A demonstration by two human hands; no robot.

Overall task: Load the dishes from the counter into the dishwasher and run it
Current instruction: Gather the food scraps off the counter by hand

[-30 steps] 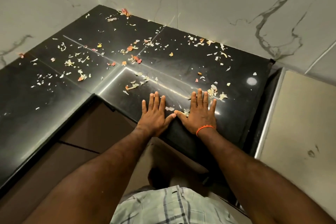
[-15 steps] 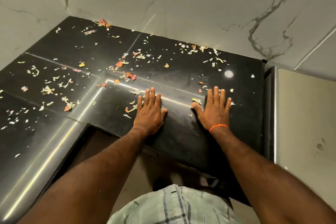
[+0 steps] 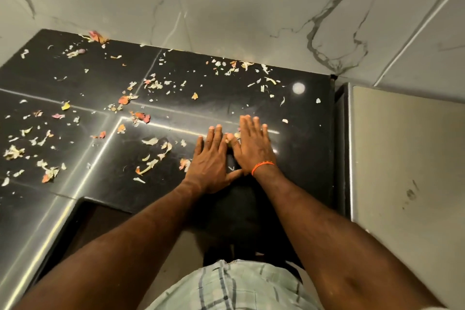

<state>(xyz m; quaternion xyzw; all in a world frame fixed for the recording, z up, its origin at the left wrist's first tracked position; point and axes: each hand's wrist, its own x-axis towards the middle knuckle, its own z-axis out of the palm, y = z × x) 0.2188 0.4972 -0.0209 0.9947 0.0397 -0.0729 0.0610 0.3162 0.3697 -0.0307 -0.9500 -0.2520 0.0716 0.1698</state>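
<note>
Counter [image 3: 251, 106], a black polished slab, is laid out as an L: one leg runs along the back wall [image 3: 226, 7] from left to right, the other comes forward down the left side, with the inner corner cut out at lower left. No dishes can be made out on it. Scraps [image 3: 148, 166] of peel, pale and orange, are scattered over most of the left and middle of the surface, with a thinner line close to the wall. The left hand [image 3: 210, 166] is laid flat on the slab, palm down, fingers straight and together, pointing toward the wall; nothing is held by it. The right hand [image 3: 253, 146] is laid flat just beside it, fingers likewise straight, its thumb touching the left hand's fingers, and an orange band [image 3: 261, 166] is worn at the wrist. A few scraps are caught between the two hands. Both hands are placed near the front edge of the back leg, right of the middle. To their right a bare strip of slab is left before the right edge, where a narrow dark gap is followed by a pale metal top [image 3: 407, 158]. A round light reflection [image 3: 298, 88] is seen near the back right corner. A checked shirt [image 3: 234, 287] is visible at the bottom.
</note>
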